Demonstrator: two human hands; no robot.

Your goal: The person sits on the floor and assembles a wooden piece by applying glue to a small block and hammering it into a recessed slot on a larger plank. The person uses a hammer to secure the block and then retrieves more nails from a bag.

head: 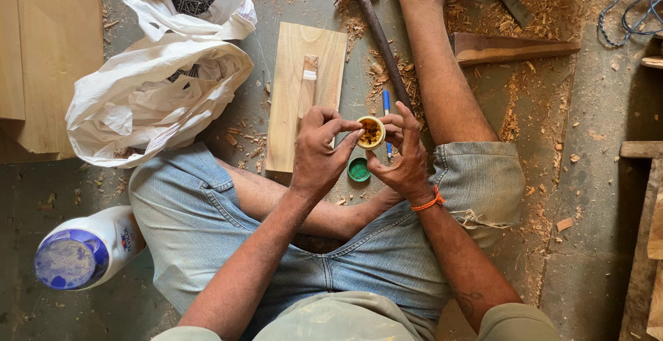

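I sit cross-legged on a dusty floor. My right hand [402,156] holds a small round open container [371,133] with yellowish-brown bits inside. The fingertips of my left hand [319,147] reach over the container's rim from the left. Its green lid [358,169] lies on the floor just below the container. A light wooden board [324,58] with a small wooden stick [308,82] on it lies right behind my hands. A blue pen [387,100] lies beside the board.
A hammer [378,30] lies on the floor at top centre. White plastic bags [155,96] at the left hold dark nails. A white bottle with a blue cap [86,250] lies at lower left. Wood planks [48,51], shavings and a dark wooden piece [511,48] surround me.
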